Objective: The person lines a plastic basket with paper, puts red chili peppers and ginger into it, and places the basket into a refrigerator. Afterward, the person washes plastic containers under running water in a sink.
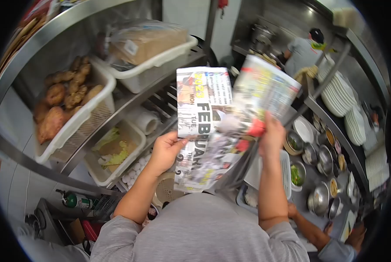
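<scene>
- Left grip (164,153) first: it's pinched on the paper (202,126), thumb over the near face by the left edge, the other fingers largely hidden behind.
- Across to the right grip (272,133): closed on the paper's right-hand part, low on its outer side, with motion blur smearing the exact finger placement.
- And the paper itself? Up in the air before the chest, stretched between both hands. One folded piece or two sheets, I can't tell.
- How does it handle? Feather-light, I'd say: thin, floppy, quick to crease and easy to tear, perhaps a touch slippery if that surface is glossy.
- Best hold, to my eye: a light pinch at each outer edge, thumb flat on top, no hard tugging, so the middle doesn't buckle.
- Now the looks! White ground, big black capitals starting FEBRUA, a yellow 2023, lettering turned sideways, photo-like patches, a splash of red beside the right grip; the right part tilts, badly blurred.
- Further out: metal bowls (321,198) crowd the table (300,201) at right, root vegetables (53,122) fill a white basket (93,114) at left.
</scene>
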A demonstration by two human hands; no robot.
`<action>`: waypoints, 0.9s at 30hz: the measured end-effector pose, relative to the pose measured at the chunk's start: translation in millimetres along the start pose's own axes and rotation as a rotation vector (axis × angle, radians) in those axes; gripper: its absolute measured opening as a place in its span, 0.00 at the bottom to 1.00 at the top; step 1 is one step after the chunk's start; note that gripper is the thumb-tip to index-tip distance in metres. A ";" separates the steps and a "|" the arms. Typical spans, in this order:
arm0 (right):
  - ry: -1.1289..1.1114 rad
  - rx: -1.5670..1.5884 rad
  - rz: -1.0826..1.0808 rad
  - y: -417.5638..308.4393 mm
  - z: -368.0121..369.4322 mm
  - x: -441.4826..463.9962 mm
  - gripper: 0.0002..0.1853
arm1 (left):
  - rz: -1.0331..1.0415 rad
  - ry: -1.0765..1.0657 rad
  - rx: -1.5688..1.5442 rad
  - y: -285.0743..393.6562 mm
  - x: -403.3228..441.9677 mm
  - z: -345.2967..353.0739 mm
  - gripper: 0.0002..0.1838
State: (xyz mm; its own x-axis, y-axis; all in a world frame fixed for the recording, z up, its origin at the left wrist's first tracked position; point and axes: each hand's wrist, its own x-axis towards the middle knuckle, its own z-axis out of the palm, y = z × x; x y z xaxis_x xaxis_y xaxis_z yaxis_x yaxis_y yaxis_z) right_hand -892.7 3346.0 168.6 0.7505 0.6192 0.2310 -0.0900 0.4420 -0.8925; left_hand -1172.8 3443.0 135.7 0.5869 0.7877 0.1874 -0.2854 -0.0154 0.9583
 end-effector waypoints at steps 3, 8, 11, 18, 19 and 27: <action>0.039 0.196 -0.081 -24.5 -43.8 16.7 0.13 | 0.381 0.358 0.430 47.9 -14.7 -41.2 0.11; 0.185 0.218 -0.118 -52.0 -73.9 7.4 0.13 | 1.328 1.251 0.752 180.7 -47.7 -106.5 0.13; 0.145 0.266 -0.107 -41.3 -97.9 10.1 0.11 | 1.401 1.207 1.308 216.5 -50.3 -130.8 0.10; 0.157 0.353 -0.121 -30.9 -76.2 0.9 0.10 | 0.310 1.165 1.750 228.3 -25.1 -151.1 0.20; 0.166 0.344 -0.147 -25.9 -76.1 1.9 0.10 | 0.313 1.265 1.716 230.5 -24.9 -153.6 0.20; 0.146 0.330 -0.169 -21.8 -78.6 -14.1 0.05 | -0.123 1.140 1.907 220.8 -5.8 -141.4 0.28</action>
State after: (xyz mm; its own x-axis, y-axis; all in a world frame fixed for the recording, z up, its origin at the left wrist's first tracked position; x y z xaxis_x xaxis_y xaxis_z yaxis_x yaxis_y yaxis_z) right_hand -849.8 3276.6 154.3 0.8558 0.4318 0.2849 -0.1452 0.7291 -0.6688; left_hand -1346.4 3522.2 315.8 -0.2183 0.7384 0.6380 0.9742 0.2027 0.0987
